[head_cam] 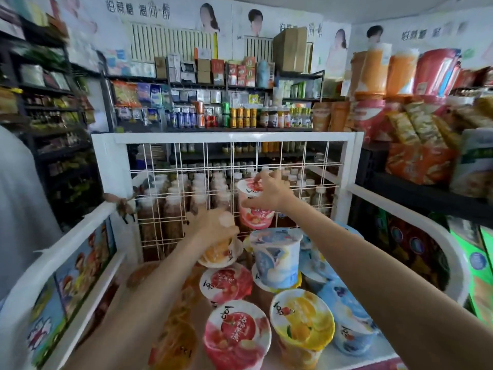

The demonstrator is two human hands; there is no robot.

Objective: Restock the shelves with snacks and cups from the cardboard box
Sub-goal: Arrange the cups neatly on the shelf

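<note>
My right hand [269,192] grips a red strawberry cup [253,206] by its lid and side, holding it against the white wire grid [208,161] at the back of the shelf. My left hand [213,225], blurred, rests on top of an orange cup [218,255] just below and to the left. Around them on the white shelf stand several more cups: a blue one [277,256] stacked on another, two red ones [226,283] [236,335], a yellow one [301,324] and a blue one [349,319]. The cardboard box is not in view.
White rails [66,247] frame the shelf on the left and right [416,222]. Bottled goods stand behind the wire grid. Snack bags [418,126] fill the right-hand shelves, cans and packets the back shelves. A person's light sleeve [18,198] is at the left edge.
</note>
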